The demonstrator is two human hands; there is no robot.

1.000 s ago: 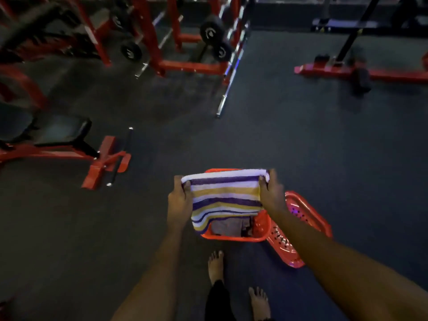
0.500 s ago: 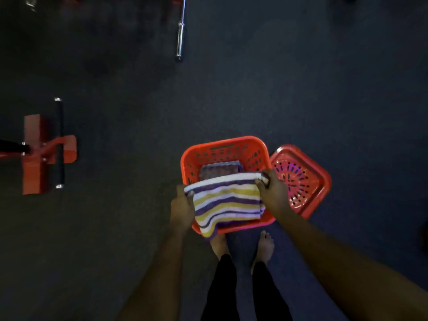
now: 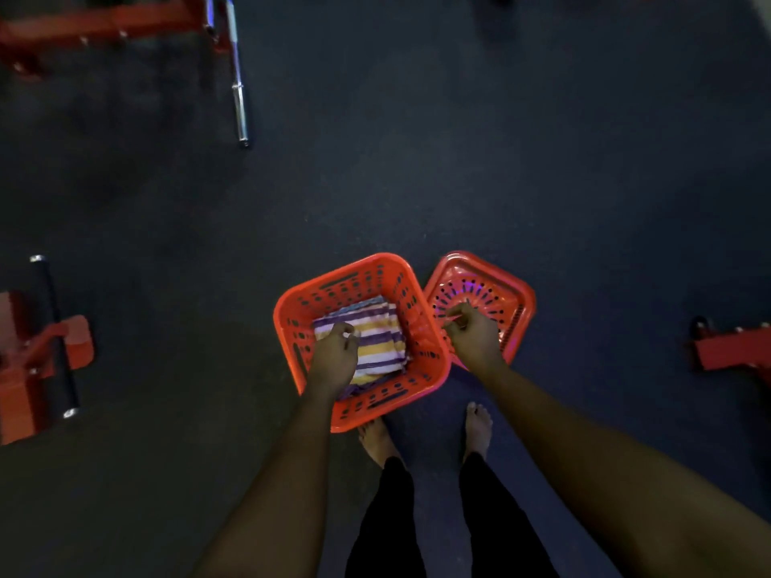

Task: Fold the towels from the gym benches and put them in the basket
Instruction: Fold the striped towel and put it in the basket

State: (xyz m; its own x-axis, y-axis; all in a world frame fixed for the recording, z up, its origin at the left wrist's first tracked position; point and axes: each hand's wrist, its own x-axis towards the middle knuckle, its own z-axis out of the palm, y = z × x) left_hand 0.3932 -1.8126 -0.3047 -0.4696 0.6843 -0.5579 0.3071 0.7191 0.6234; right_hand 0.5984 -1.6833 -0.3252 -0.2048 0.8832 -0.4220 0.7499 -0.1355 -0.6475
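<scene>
Inside the orange basket (image 3: 354, 281), the folded striped towel (image 3: 379, 340) is laid on a second towel (image 3: 359, 304), so this step is judged done, with the left hand (image 3: 333, 354) above it and the right hand (image 3: 473, 335) over the lid (image 3: 502, 285) beside the basket, both held loosely curled and empty, and no unfolded towel seen.

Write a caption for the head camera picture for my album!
Striped towel lies folded in the red basket; left hand above it, right hand over the red lid.

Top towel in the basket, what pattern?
The top towel has purple, yellow and white stripes; the head view shows it.
</scene>
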